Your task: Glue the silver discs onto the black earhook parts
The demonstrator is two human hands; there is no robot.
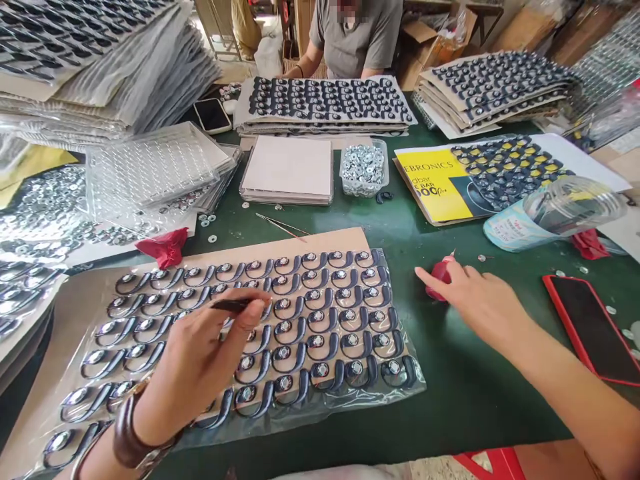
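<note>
My left hand (210, 353), with a dark strap on its wrist, is over a sheet of black ear hooks (320, 321). Between its thumb and fingers it pinches a slim black piece (231, 305), partly hidden, which looks like another ear hook. The hooks lie in rows under clear film on brown cardboard, many with a round silvery disc. To the right of the sheet, my right hand (483, 300) is closed around a small red bottle (440, 277) with a thin needle tip, its index finger stretched across it. My right thumb is hidden.
Tweezers (283, 227) lie behind the sheet, near a tub of silvery discs (364, 170) and a stack of white cards (287, 167). A tilted plastic cup (555, 210) and a red-cased phone (593, 327) are at right. Across the table sits a person (357, 43).
</note>
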